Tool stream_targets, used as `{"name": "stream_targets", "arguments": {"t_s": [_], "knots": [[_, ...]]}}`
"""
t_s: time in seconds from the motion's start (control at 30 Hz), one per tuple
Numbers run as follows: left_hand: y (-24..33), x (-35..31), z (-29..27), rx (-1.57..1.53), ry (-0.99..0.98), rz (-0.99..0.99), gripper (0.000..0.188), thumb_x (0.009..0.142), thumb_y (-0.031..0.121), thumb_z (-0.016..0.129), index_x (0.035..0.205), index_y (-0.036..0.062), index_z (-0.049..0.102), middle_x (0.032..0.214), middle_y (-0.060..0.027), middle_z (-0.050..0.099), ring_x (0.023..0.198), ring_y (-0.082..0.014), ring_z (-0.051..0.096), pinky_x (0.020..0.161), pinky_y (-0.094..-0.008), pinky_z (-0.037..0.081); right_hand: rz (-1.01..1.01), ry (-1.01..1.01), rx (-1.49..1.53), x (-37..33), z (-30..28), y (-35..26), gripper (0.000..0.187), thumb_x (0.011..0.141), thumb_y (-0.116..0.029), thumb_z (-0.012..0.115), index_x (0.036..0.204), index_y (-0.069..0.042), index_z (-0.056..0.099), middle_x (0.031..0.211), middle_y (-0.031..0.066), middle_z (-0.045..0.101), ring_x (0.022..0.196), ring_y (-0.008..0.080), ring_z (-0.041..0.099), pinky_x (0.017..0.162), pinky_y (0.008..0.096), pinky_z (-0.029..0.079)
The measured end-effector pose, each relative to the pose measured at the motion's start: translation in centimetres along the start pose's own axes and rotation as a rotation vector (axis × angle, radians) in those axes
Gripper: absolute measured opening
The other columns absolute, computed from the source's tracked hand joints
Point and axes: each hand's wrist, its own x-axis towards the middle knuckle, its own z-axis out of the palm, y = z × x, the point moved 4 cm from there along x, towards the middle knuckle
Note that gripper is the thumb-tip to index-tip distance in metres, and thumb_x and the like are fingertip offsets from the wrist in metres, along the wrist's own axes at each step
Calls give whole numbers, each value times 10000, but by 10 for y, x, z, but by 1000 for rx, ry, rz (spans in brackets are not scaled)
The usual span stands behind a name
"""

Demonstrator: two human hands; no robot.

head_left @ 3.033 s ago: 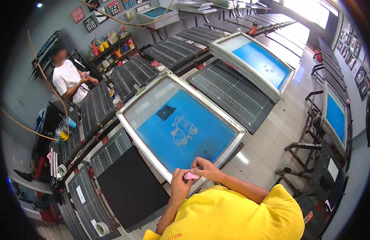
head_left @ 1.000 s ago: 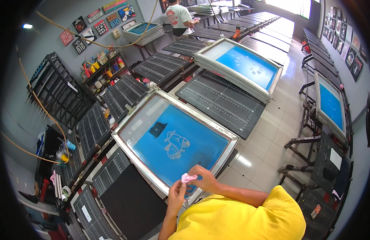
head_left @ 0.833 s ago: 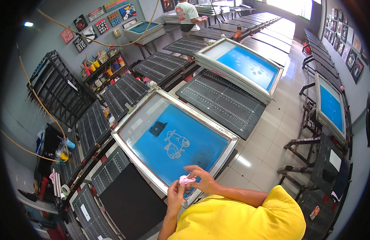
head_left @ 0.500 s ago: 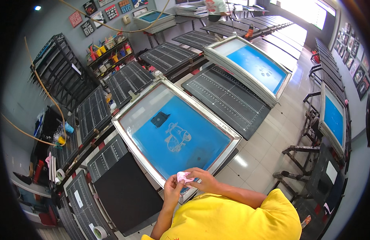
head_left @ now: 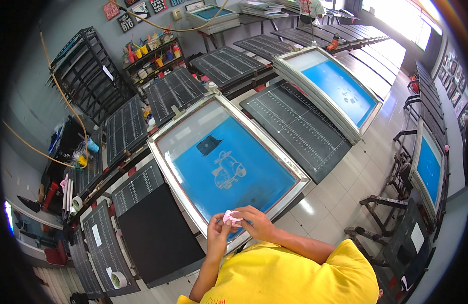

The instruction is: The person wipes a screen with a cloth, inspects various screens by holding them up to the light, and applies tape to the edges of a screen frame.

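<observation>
Between my two hands is a small crumpled pink-and-white cloth (head_left: 232, 218). The fingers of my left hand (head_left: 216, 230) pinch it from one side, and my right hand (head_left: 255, 222) grips it from the other. Both hands are above the near edge of a silkscreen frame (head_left: 186, 209) with a blue mesh (head_left: 259, 177). A pale scooter design (head_left: 229, 170) shows in the mesh, with a dark patch (head_left: 209, 145) beyond it. Whether the cloth touches the screen, I cannot tell.
Black printing boards (head_left: 297, 129) line the long table. Other framed screens (head_left: 327, 88) rest at the right. A black panel (head_left: 158, 235) lies left of my hands. Ink pots fill a shelf (head_left: 153, 63) by the wall. Far back stands another person (head_left: 311, 10).
The view has shifted slightly, so the surroundings sit farther right and higher or lower in places. Both hands keep hold of the pink-and-white cloth, with only small finger movement.
</observation>
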Motion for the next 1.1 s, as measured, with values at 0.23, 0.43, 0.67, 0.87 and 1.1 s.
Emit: {"name": "stream_targets", "arguments": {"t_s": [0.23,0.43,0.67,0.87,1.1], "knots": [[-9,5,12,23,47,7,229,969,127,580,1152,14,503,871,-56,660,694,-80,579,585,-214,459,-55,31,-110,6,-20,-16,343,817,-76,710,1147,-48,623,1185,137,621,1023,307,609,829,382,518],[-11,7,27,82,48,-48,235,967,156,590,1137,16,507,782,-29,625,558,-46,469,478,-201,365,-32,27,-90,2,-32,1,345,816,-107,729,1140,-43,628,1169,133,625,1007,302,615,820,375,520],[-9,3,44,149,57,-7,253,954,174,616,1123,23,504,783,-29,630,560,-46,476,484,-206,374,11,14,54,-1,-45,13,346,806,-63,724,1140,-44,637,1101,118,632,948,289,607,765,367,517],[-17,0,51,145,95,15,254,952,173,619,1129,28,508,820,-36,643,564,-45,479,488,-203,375,9,-17,127,-7,-49,25,322,811,-63,726,1122,-36,649,1060,114,638,918,279,611,735,356,519],[-11,-6,52,260,119,49,243,953,159,621,1129,25,521,776,-21,635,568,-33,479,493,-199,366,115,-98,230,-4,-52,27,294,830,-90,717,1111,-31,650,1042,115,644,897,268,622,748,351,514]]}}
